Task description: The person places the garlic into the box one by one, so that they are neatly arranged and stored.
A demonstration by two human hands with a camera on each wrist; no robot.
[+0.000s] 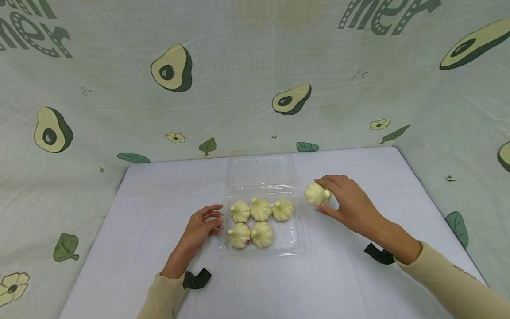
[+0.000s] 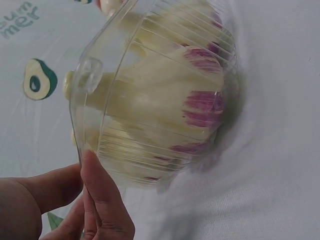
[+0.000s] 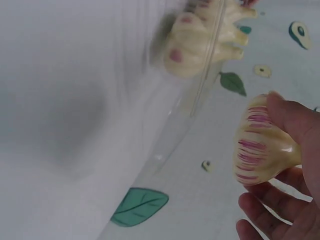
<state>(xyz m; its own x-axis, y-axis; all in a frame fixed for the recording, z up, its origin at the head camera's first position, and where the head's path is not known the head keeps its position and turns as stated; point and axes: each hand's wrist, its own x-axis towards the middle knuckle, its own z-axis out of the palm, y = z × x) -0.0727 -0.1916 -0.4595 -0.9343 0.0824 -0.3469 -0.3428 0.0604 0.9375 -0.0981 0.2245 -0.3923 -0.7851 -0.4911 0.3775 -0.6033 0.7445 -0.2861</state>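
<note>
A clear plastic clamshell box (image 1: 283, 247) lies on the table with its lid (image 1: 260, 170) folded back. Several garlic bulbs (image 1: 260, 209) sit inside it, three along the back row and two at the front left; the front right spot holds none. My left hand (image 1: 205, 228) pinches the box's left rim between thumb and fingers, as the left wrist view shows. To the right of the box, my right hand (image 1: 345, 201) grips another garlic bulb (image 3: 260, 145) between thumb and fingers, raised off the table. That bulb has purple streaks, and its neck points toward the palm.
A white cloth covers the table (image 1: 159, 190). Behind and beside it hangs a curtain (image 1: 239, 66) printed with avocados and leaves. Dark straps (image 1: 197, 279) show near both wrists.
</note>
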